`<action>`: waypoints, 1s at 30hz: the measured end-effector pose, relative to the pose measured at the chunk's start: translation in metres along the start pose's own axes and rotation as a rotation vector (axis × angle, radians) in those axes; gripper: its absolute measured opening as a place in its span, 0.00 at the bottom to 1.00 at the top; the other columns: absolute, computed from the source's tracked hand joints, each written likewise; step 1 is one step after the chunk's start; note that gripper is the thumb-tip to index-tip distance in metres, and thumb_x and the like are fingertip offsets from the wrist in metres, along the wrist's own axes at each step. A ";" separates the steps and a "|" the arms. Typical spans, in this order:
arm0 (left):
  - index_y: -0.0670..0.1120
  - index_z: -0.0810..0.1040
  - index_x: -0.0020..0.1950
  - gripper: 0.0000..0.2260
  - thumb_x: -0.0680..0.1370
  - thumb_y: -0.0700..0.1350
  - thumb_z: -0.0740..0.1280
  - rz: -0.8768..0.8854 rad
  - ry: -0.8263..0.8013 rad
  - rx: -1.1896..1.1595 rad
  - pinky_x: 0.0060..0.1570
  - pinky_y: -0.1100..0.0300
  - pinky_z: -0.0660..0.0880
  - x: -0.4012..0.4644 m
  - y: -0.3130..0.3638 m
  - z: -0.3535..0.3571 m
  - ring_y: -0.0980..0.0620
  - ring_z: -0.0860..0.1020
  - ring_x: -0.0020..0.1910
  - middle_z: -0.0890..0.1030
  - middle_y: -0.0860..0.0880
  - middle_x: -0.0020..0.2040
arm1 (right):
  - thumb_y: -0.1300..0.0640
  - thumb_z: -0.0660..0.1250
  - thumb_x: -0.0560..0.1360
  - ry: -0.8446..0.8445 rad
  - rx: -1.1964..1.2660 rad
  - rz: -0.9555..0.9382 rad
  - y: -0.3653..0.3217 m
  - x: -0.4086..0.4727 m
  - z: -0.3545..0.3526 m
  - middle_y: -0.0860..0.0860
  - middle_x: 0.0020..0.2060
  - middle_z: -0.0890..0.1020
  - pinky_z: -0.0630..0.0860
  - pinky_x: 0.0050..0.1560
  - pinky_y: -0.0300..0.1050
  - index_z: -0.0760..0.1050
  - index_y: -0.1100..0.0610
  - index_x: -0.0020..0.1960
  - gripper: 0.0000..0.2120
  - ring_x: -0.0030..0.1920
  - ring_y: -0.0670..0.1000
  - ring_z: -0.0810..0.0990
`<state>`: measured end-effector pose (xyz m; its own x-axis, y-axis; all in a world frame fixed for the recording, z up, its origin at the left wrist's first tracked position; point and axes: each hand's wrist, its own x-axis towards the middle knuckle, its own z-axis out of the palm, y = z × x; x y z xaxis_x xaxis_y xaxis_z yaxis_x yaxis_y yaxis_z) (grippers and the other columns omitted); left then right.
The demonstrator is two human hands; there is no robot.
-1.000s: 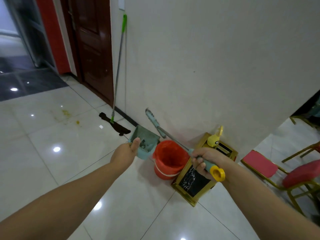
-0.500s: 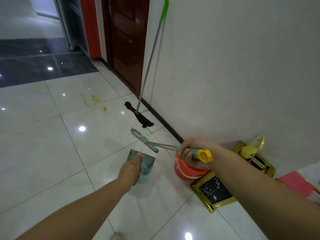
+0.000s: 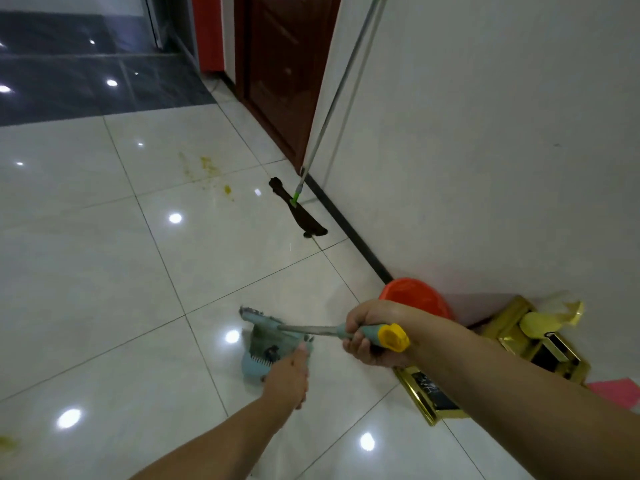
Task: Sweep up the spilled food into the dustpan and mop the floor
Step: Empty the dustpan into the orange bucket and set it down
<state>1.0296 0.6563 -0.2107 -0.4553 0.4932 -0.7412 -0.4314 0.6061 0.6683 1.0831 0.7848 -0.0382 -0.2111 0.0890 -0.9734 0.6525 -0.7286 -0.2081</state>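
We are holding the teal dustpan [image 3: 266,348] low over the near floor, left hand [image 3: 289,375] gripping it; our right hand [image 3: 367,336] is clasping the broom [image 3: 311,329]; yellow spilled food [image 3: 209,168] is lying far left; the mop [image 3: 301,202] is leaning against the wall [image 3: 485,133].

Your left hand [image 3: 289,375] hides the dustpan's [image 3: 266,351] handle, the mop [image 3: 332,102] pole runs off the top edge, and the broom head [image 3: 258,317] is blurred.

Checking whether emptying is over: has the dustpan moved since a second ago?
Yes. The dustpan in the left hand moved away from the red bucket, out over open floor.
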 end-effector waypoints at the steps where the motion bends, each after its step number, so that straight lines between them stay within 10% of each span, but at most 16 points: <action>1: 0.45 0.71 0.37 0.21 0.80 0.60 0.54 0.002 -0.013 -0.009 0.20 0.65 0.64 0.002 -0.002 0.001 0.56 0.65 0.22 0.69 0.51 0.27 | 0.66 0.56 0.75 0.006 -0.030 0.009 -0.002 0.002 0.001 0.55 0.29 0.72 0.70 0.19 0.33 0.68 0.68 0.49 0.06 0.19 0.45 0.70; 30: 0.40 0.73 0.48 0.27 0.78 0.64 0.53 -0.451 -0.170 -0.292 0.29 0.59 0.75 0.012 -0.011 0.011 0.48 0.74 0.29 0.76 0.42 0.35 | 0.59 0.60 0.75 -0.002 -0.469 0.111 -0.028 0.008 -0.020 0.53 0.31 0.74 0.66 0.22 0.33 0.69 0.62 0.54 0.10 0.23 0.45 0.69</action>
<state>1.0377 0.6627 -0.2279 -0.0542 0.3339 -0.9411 -0.7626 0.5945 0.2549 1.0782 0.8196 -0.0418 -0.1227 0.0265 -0.9921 0.9290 -0.3485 -0.1242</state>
